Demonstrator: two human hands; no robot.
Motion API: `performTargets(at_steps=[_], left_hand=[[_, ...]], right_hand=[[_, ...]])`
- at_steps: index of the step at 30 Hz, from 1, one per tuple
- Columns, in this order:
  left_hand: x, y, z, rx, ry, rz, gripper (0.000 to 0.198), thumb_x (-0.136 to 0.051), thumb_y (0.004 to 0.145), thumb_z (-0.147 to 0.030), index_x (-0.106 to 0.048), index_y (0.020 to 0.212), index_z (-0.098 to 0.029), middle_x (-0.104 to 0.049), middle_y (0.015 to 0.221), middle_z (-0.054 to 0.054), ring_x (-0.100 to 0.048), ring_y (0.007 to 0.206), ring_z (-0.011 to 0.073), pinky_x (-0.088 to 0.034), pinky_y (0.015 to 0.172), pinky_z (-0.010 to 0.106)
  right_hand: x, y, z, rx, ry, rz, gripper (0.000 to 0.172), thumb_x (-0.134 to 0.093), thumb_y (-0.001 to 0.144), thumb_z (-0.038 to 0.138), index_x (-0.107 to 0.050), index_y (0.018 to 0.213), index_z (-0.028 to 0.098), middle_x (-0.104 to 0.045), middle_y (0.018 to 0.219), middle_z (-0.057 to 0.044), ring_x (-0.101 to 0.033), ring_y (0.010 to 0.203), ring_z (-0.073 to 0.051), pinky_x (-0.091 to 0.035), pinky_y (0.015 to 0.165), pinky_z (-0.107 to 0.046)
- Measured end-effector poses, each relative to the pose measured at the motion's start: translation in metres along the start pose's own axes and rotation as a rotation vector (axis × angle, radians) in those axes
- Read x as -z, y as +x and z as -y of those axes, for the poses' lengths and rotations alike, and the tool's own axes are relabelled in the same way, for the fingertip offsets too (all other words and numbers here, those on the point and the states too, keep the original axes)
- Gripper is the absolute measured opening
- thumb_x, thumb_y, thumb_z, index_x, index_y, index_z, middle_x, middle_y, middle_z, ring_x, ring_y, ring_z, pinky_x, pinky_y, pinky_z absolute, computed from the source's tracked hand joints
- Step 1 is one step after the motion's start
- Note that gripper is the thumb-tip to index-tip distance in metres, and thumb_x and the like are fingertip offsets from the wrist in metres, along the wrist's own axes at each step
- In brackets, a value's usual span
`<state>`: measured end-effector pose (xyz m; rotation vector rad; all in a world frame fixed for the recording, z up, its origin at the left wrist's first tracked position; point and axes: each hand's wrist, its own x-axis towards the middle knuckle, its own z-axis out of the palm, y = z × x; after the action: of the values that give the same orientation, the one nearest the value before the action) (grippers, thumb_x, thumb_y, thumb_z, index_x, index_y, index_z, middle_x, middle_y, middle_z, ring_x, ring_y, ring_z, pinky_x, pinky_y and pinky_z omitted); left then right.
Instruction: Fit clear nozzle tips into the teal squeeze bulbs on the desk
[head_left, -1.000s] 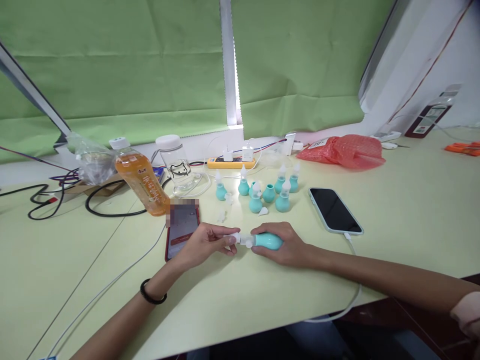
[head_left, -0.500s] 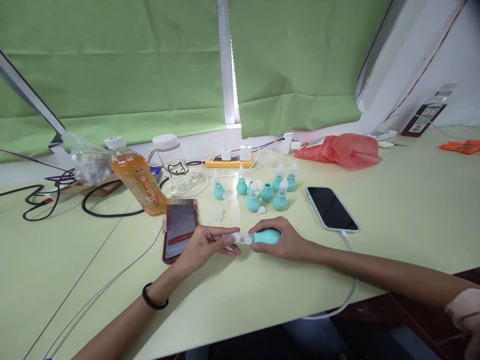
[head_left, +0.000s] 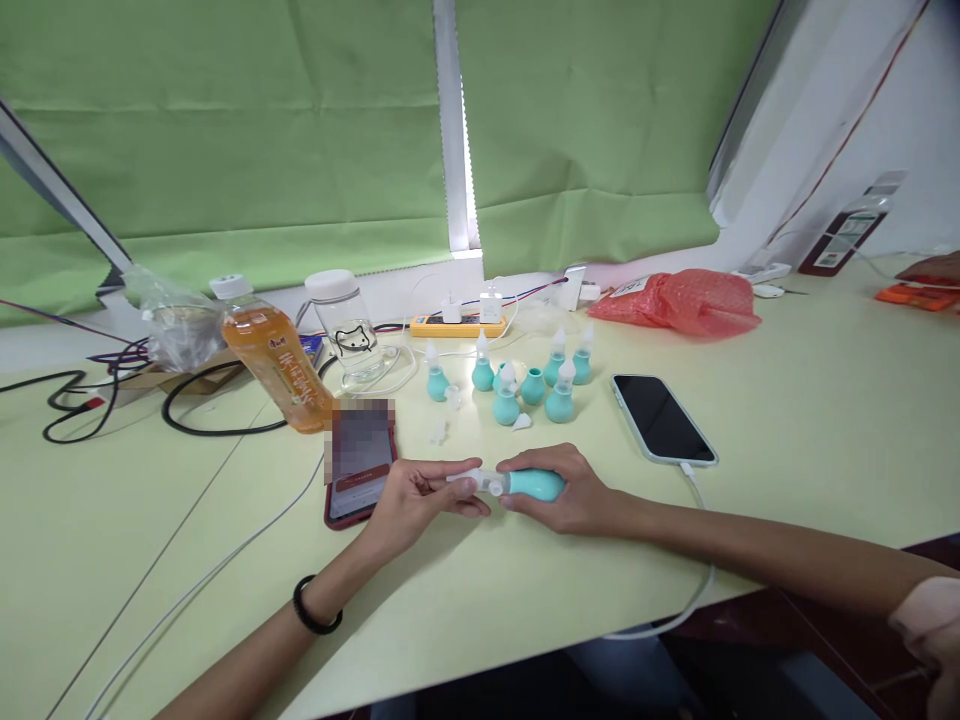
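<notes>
One teal bulb (head_left: 537,485), lower centre of frame: I am seeing its long axis running crosswise, clear nozzle (head_left: 492,483) pointing left. Left hand (head_left: 412,503): thumb and fingers pinching the nozzle. Right hand (head_left: 583,492): fingers wrapping the bulb.

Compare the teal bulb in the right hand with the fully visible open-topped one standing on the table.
Pose: the held bulb lies sideways in the right hand, while the open-topped bulb stands upright on the table. Mouth: the held bulb has a clear piece at its mouth, pinched by the left hand; the open-topped bulb has none. Both are teal.
</notes>
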<state>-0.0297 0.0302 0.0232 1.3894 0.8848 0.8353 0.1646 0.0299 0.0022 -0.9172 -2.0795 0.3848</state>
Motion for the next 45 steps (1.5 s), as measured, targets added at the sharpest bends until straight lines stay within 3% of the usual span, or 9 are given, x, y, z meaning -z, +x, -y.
performTargets(at_steps=[7,12,16,21,24,27,31,38,45], left_hand=[[0.004,-0.003,0.003,-0.036,0.133,0.075,0.027,-0.06,0.068,-0.025,-0.063,0.091,-0.011,-0.067,0.078,0.006,-0.063,0.074,0.0221,-0.05,0.073,0.033],[0.006,-0.002,0.004,-0.053,0.182,0.107,0.026,-0.058,0.069,-0.025,-0.063,0.091,-0.012,-0.067,0.08,0.006,-0.062,0.074,0.0214,-0.05,0.072,0.031],[0.007,0.003,-0.006,-0.067,0.21,0.053,0.028,-0.058,0.069,-0.027,-0.063,0.093,-0.013,-0.067,0.079,0.006,-0.063,0.071,0.0196,-0.051,0.069,0.029],[0.002,0.013,-0.034,-0.089,0.257,0.048,0.032,-0.065,0.062,-0.028,-0.063,0.089,-0.011,-0.067,0.07,0.007,-0.063,0.063,0.0173,-0.051,0.058,0.025],[0.006,0.019,-0.057,-0.12,0.376,0.052,0.029,-0.064,0.062,-0.029,-0.063,0.085,-0.011,-0.065,0.061,0.005,-0.061,0.056,0.0151,-0.049,0.053,0.023],[0.02,0.028,-0.076,-0.208,0.453,-0.04,0.026,-0.063,0.062,-0.031,-0.063,0.078,-0.011,-0.064,0.059,0.004,-0.058,0.051,0.0126,-0.048,0.052,0.023],[0.041,0.047,-0.072,-0.292,0.548,-0.206,0.025,-0.058,0.064,-0.034,-0.06,0.062,-0.01,-0.061,0.055,0.004,-0.054,0.047,0.0109,-0.045,0.048,0.021],[0.047,0.075,-0.032,-0.355,0.842,-0.292,0.028,-0.051,0.067,-0.038,-0.059,0.062,-0.012,-0.056,0.048,0.001,-0.052,0.045,0.011,-0.038,0.043,0.019],[0.071,0.083,-0.057,-0.425,0.826,-0.491,0.03,-0.052,0.065,-0.041,-0.057,0.061,-0.012,-0.057,0.048,0.002,-0.052,0.043,0.0113,-0.037,0.043,0.019]], right_hand=[[-0.002,0.001,0.0,0.114,0.137,-0.017,0.022,-0.063,0.064,0.03,-0.062,0.08,0.016,-0.066,0.071,-0.003,-0.061,0.061,-0.012,-0.047,0.056,-0.02],[-0.002,0.003,-0.001,0.08,0.177,0.024,0.021,-0.064,0.063,0.029,-0.062,0.08,0.016,-0.066,0.071,-0.003,-0.06,0.061,-0.012,-0.047,0.057,-0.02],[-0.001,0.007,0.003,-0.078,0.266,0.028,0.019,-0.064,0.063,0.029,-0.062,0.078,0.017,-0.064,0.073,-0.002,-0.059,0.064,-0.013,-0.047,0.058,-0.022],[-0.002,0.012,0.006,-0.329,0.585,0.046,0.023,-0.061,0.065,0.031,-0.057,0.082,0.017,-0.057,0.069,-0.001,-0.049,0.044,-0.007,-0.043,0.042,-0.022],[0.002,0.013,0.004,-0.329,0.656,-0.047,0.026,-0.063,0.064,0.03,-0.055,0.086,0.018,-0.057,0.079,-0.003,-0.054,0.062,-0.012,-0.048,0.054,-0.025],[0.007,0.016,0.0,-0.315,0.649,-0.202,0.022,-0.056,0.07,0.033,-0.053,0.089,0.021,-0.052,0.1,-0.005,-0.05,0.087,-0.016,-0.047,0.069,-0.029],[0.008,0.02,-0.01,-0.31,0.577,-0.323,0.014,-0.052,0.073,0.032,-0.051,0.083,0.021,-0.049,0.097,-0.004,-0.047,0.088,-0.016,-0.046,0.069,-0.03],[0.003,0.021,-0.026,-0.18,0.411,-0.322,0.003,-0.052,0.074,0.023,-0.051,0.075,0.021,-0.047,0.091,-0.003,-0.047,0.086,-0.015,-0.043,0.066,-0.027],[0.002,0.019,-0.027,-0.105,0.279,-0.253,0.005,-0.049,0.074,0.017,-0.052,0.076,0.021,-0.047,0.088,-0.003,-0.047,0.079,-0.013,-0.042,0.063,-0.027]])
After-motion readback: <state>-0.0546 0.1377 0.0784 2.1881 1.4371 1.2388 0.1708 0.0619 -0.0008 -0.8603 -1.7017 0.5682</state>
